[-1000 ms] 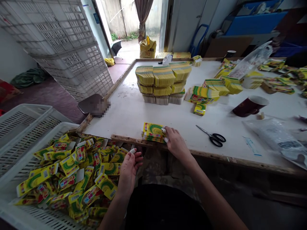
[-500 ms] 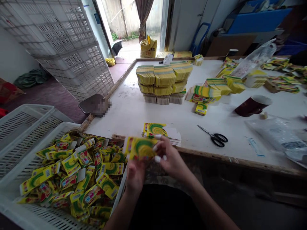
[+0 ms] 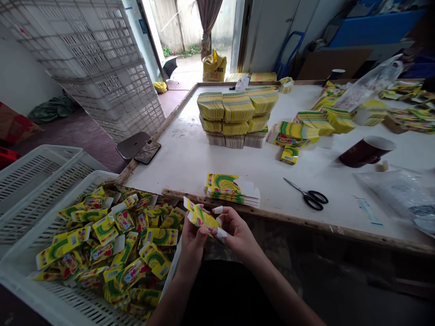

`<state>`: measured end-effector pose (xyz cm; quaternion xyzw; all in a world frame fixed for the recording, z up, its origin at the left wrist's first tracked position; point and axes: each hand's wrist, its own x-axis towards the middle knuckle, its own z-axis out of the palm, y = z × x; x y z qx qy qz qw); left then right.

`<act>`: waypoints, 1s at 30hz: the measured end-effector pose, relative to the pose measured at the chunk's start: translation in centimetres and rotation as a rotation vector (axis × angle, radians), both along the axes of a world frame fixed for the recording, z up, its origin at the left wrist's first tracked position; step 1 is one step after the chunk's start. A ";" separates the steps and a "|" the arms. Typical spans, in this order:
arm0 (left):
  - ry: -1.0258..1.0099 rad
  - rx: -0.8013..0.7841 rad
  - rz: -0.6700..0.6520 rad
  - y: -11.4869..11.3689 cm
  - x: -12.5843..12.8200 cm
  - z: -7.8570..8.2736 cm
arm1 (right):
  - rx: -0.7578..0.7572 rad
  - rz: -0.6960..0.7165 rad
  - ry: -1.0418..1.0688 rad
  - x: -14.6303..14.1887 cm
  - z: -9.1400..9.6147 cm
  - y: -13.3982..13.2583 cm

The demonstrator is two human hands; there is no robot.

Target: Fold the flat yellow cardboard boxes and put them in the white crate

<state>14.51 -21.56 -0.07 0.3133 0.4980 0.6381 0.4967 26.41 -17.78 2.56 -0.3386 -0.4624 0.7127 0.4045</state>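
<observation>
A small yellow and green carton (image 3: 203,217) is held in front of me at the table's near edge, tilted, with a white end flap sticking up at its left. My left hand (image 3: 193,240) grips its left part, the thumb on the near face. At the carton's right end are the fingers of my right hand (image 3: 234,231), closed on it; several of those fingertips wear white covers. Just beyond lies a pile of flat cartons (image 3: 231,188) on the table. Left of my hands, a white plastic crate (image 3: 20,276) holds many folded cartons (image 3: 129,249).
On the white table (image 3: 176,154) stand stacked bundles of flat cartons (image 3: 234,115). Black-handled scissors (image 3: 312,198), a dark red mug (image 3: 365,151) and a clear plastic bag (image 3: 401,185) lie to the right. A phone (image 3: 148,151) rests at the left edge. White crates (image 3: 102,59) tower behind.
The carton has turned from a flat, face-on position to a tilted, narrower one, and both hands now hold it closer to me. The view has shifted slightly left.
</observation>
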 end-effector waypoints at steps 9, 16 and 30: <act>0.024 0.025 0.143 0.7 -0.1 0.9 | 0.035 0.049 -0.031 -0.6 -0.3 -0.9; -0.087 0.032 0.073 0.0 -0.5 -0.5 | -0.039 -0.085 0.043 0.5 -0.8 0.6; 0.166 -0.038 0.121 -0.8 -0.7 -1.1 | -0.206 -0.157 0.203 0.1 -1.3 0.0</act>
